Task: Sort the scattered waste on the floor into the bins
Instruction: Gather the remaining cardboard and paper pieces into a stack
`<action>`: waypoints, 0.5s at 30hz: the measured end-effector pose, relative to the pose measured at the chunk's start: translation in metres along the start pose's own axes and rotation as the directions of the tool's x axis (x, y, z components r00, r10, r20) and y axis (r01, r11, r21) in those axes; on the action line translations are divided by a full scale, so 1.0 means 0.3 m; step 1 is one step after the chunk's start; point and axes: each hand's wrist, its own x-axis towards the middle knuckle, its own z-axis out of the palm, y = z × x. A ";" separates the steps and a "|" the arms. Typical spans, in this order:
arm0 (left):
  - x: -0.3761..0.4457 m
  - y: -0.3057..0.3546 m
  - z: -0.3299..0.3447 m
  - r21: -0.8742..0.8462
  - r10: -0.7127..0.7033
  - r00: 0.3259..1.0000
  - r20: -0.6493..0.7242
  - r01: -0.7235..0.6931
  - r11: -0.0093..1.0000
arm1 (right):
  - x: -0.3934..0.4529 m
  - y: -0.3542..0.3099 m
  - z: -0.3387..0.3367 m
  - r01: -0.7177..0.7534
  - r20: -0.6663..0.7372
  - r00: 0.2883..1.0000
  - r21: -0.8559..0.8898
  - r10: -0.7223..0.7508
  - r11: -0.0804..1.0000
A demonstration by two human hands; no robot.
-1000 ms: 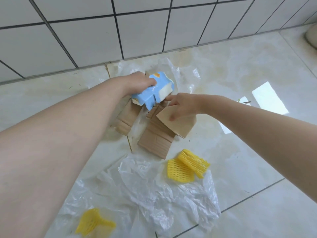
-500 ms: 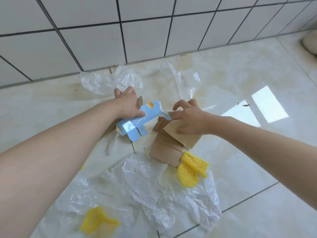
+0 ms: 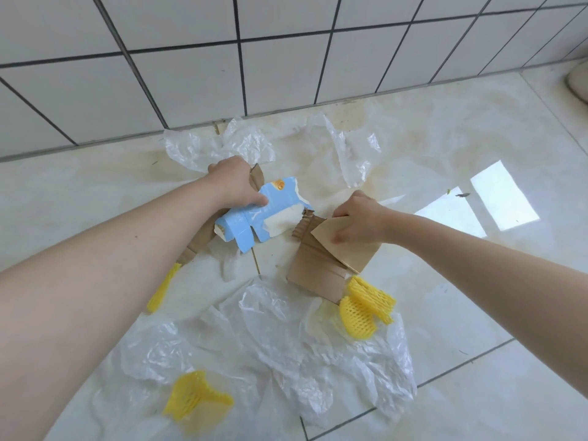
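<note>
My left hand (image 3: 234,183) grips a torn blue and white carton piece (image 3: 264,214) together with a brown cardboard strip (image 3: 203,237) that runs under my forearm. My right hand (image 3: 359,218) is closed on a tan paper sheet (image 3: 346,253) and the brown corrugated cardboard (image 3: 315,275) beneath it. Both bundles are held close to the floor, a small gap apart. Three yellow foam fruit nets lie around: one (image 3: 366,310) by the cardboard's lower corner, one (image 3: 194,396) at the bottom, one (image 3: 162,288) partly hidden under my left arm.
Crumpled clear plastic film (image 3: 286,345) covers the floor in front of me. More clear film (image 3: 219,144) and another piece (image 3: 353,148) lie by the white tiled wall (image 3: 286,65). No bins are in view. A pale rounded object (image 3: 577,81) sits at the right edge.
The view has pulled back from the wall. Both hands have drawn their carton and cardboard toward me and slightly apart. More plastic film and a third yellow net have come into view.
</note>
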 end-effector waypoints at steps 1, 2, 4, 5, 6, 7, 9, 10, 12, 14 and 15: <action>-0.005 -0.008 -0.002 0.011 0.000 1.000 0.012 0.000 1.000 | 0.001 0.001 0.002 -0.002 -0.006 1.000 0.013 0.002 1.000; -0.008 -0.021 0.001 0.035 -0.001 0.999 0.038 0.000 0.999 | -0.002 -0.001 0.002 -0.001 -0.013 1.000 0.023 0.001 1.000; -0.019 -0.055 0.016 0.082 -0.025 0.994 0.106 0.016 0.997 | -0.011 -0.005 -0.001 -0.007 -0.042 0.999 0.046 0.009 0.999; -0.025 -0.076 0.027 0.074 -0.043 0.991 0.127 0.033 0.997 | -0.016 -0.005 -0.005 -0.011 -0.052 0.999 0.064 0.015 0.998; -0.030 -0.096 0.036 0.041 -0.056 0.990 0.127 0.052 0.998 | -0.021 -0.006 -0.009 -0.017 -0.051 0.998 0.076 0.021 0.997; -0.035 -0.113 0.043 -0.003 -0.070 0.991 0.115 0.070 0.998 | -0.025 -0.008 -0.013 -0.014 -0.051 0.999 0.091 0.019 0.996; -0.052 -0.131 0.041 -0.083 -0.095 0.991 0.090 0.102 0.991 | -0.033 -0.012 -0.019 -0.018 -0.053 0.998 0.124 0.024 0.992; -0.059 -0.139 0.036 -0.137 -0.112 0.990 0.082 0.123 0.983 | -0.038 -0.015 -0.021 -0.011 -0.063 0.998 0.143 0.020 0.990; -0.075 -0.153 0.019 -0.263 -0.160 0.985 0.068 0.172 0.949 | -0.050 -0.026 -0.022 0.003 -0.083 0.996 0.162 0.011 0.987; -0.087 -0.176 0.012 -0.320 -0.227 0.973 0.029 0.225 0.920 | -0.066 -0.036 -0.017 0.014 -0.087 0.996 0.168 0.001 0.986; -0.099 -0.184 0.013 -0.314 -0.270 0.963 0.014 0.260 0.913 | -0.071 -0.039 -0.011 0.017 -0.086 0.996 0.170 -0.002 0.985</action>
